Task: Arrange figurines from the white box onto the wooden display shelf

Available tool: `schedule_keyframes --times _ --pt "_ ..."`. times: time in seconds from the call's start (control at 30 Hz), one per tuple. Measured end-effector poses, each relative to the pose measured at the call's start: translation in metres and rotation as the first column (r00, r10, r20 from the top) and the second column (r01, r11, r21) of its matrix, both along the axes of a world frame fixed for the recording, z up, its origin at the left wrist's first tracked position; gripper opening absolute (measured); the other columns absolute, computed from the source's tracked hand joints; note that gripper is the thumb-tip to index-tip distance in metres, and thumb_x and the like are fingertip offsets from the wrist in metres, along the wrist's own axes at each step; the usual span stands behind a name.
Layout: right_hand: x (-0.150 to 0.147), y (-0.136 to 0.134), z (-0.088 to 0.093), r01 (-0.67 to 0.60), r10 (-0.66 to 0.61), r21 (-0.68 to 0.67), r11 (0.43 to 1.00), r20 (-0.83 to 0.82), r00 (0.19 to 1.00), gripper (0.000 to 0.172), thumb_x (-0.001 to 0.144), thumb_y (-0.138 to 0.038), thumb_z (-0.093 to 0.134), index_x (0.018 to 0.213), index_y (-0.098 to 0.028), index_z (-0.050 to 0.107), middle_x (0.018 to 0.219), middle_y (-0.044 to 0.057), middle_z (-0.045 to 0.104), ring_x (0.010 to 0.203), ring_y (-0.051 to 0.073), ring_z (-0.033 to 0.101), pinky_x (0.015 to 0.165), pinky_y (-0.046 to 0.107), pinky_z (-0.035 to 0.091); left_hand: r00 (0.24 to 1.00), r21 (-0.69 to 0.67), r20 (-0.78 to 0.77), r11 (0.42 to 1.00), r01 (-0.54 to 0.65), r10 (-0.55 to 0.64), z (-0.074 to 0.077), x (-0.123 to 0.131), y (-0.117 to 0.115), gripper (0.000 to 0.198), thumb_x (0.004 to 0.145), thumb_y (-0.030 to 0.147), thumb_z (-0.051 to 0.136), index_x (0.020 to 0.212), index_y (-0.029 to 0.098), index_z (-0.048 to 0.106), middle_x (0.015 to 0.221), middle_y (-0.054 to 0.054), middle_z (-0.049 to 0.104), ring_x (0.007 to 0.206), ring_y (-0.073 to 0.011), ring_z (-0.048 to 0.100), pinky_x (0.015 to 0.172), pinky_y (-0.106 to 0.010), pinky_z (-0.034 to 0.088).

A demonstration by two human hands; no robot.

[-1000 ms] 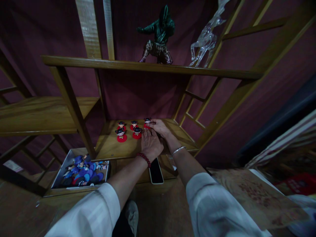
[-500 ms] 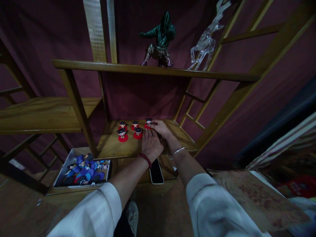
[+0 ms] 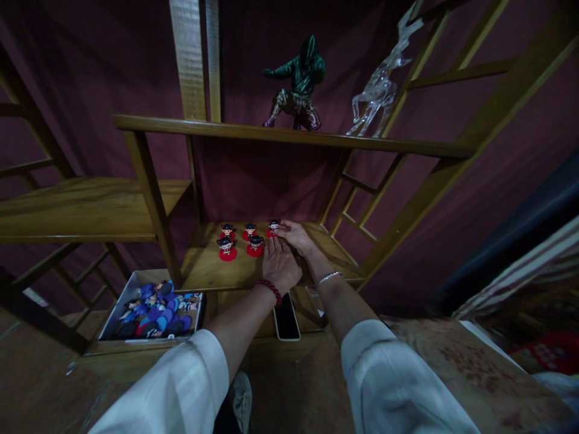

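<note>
Several small black-haired figurines on red round bases stand on the wooden shelf (image 3: 199, 265). The front row has one at the left (image 3: 227, 248) and one at its right (image 3: 255, 245). Behind them are a back-left figurine (image 3: 227, 231), a middle one (image 3: 249, 231) and a back-right one (image 3: 273, 226). My right hand (image 3: 295, 236) has its fingers on the right side of the back-right figurine. My left hand (image 3: 279, 265), with a red bead bracelet, lies just in front, palm down with fingers extended, right of the front-right figurine.
A box (image 3: 111, 313) of blue and dark figurines sits at the lower left. A phone (image 3: 287, 319) lies below my left wrist. On the upper shelf (image 3: 217, 128) are a green crouching statue (image 3: 301, 78) and a clear deer figure (image 3: 380, 90). Shelf posts flank the compartment.
The view has shifted slightly, so the shelves and statues appear lower and further right. My hands stay beside the same figurines, with little visible movement.
</note>
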State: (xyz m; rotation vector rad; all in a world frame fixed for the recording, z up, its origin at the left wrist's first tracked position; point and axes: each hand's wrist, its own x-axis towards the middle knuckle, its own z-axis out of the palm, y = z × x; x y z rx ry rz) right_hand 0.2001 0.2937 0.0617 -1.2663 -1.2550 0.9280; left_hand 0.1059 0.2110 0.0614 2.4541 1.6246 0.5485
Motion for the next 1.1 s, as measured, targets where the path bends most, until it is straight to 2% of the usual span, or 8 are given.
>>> schedule_keyframes --times 0.17,0.27,0.43,0.57,0.77,1.1 --pt "0.0017 0.0042 -0.0030 0.005 -0.005 -0.001 1.000 0.030 1.000 0.019 0.059 -0.008 0.062 0.076 -0.015 0.057 0.073 0.000 0.063 0.070 0.011 0.058 0.076 0.028 0.046 1.000 0.006 0.003 1.000 -0.019 0.019 -0.0030 0.0012 0.0019 0.058 0.078 0.034 0.034 0.126 0.002 0.036 0.140 -0.020 0.023 0.130 -0.0291 0.016 0.104 -0.042 0.015" --pt "0.0017 0.0046 -0.0022 0.008 -0.008 -0.005 1.000 0.054 0.999 0.019 0.058 -0.006 0.061 0.073 -0.016 0.056 0.069 -0.002 0.061 0.068 0.010 0.057 0.076 0.028 0.046 1.000 0.022 0.001 1.000 -0.011 0.011 -0.0016 0.0012 0.0015 0.059 0.078 0.034 0.034 0.127 0.002 0.035 0.142 -0.020 0.019 0.131 -0.0281 0.012 0.104 -0.042 0.015" --pt "-0.0004 0.0022 0.0009 -0.025 0.025 0.005 1.000 0.046 0.999 0.023 0.059 -0.006 0.061 0.078 -0.017 0.054 0.071 -0.002 0.061 0.069 0.010 0.057 0.076 0.028 0.046 1.000 -0.037 -0.027 0.999 -0.003 0.002 0.0034 0.0013 -0.0002 0.061 0.078 0.033 0.033 0.129 0.000 0.031 0.140 -0.022 0.023 0.130 -0.0290 0.016 0.105 -0.043 0.014" --pt "-0.0014 0.0036 0.0011 -0.068 0.067 0.020 0.998 0.026 0.997 0.031 0.058 -0.008 0.062 0.086 -0.018 0.053 0.073 -0.003 0.060 0.070 0.009 0.057 0.077 0.028 0.045 0.999 -0.016 -0.036 1.000 0.000 -0.001 0.0020 0.0021 0.0013 0.060 0.080 0.035 0.030 0.128 -0.001 0.033 0.138 -0.023 0.026 0.130 -0.0301 0.017 0.105 -0.044 0.013" --pt "-0.0003 0.0100 -0.0003 -0.044 0.044 0.015 0.999 0.004 0.999 0.031 0.055 -0.006 0.062 0.082 -0.018 0.054 0.069 -0.005 0.059 0.067 0.009 0.056 0.075 0.027 0.046 0.999 -0.003 -0.046 1.000 0.015 -0.015 -0.0001 0.0017 0.0032 0.062 0.079 0.036 0.031 0.127 -0.002 0.034 0.138 -0.024 0.025 0.130 -0.0305 0.018 0.105 -0.043 0.012" --pt "0.0026 0.0050 0.0012 -0.127 0.118 0.076 0.989 0.110 0.987 0.030 0.054 -0.014 0.062 0.083 -0.020 0.054 0.065 -0.006 0.057 0.063 0.009 0.054 0.069 0.024 0.043 1.000 -0.037 -0.004 0.999 0.021 -0.022 0.0028 0.0003 0.0009 0.059 0.080 0.033 0.030 0.128 -0.001 0.031 0.139 -0.023 0.023 0.131 -0.0288 0.016 0.105 -0.044 0.012"
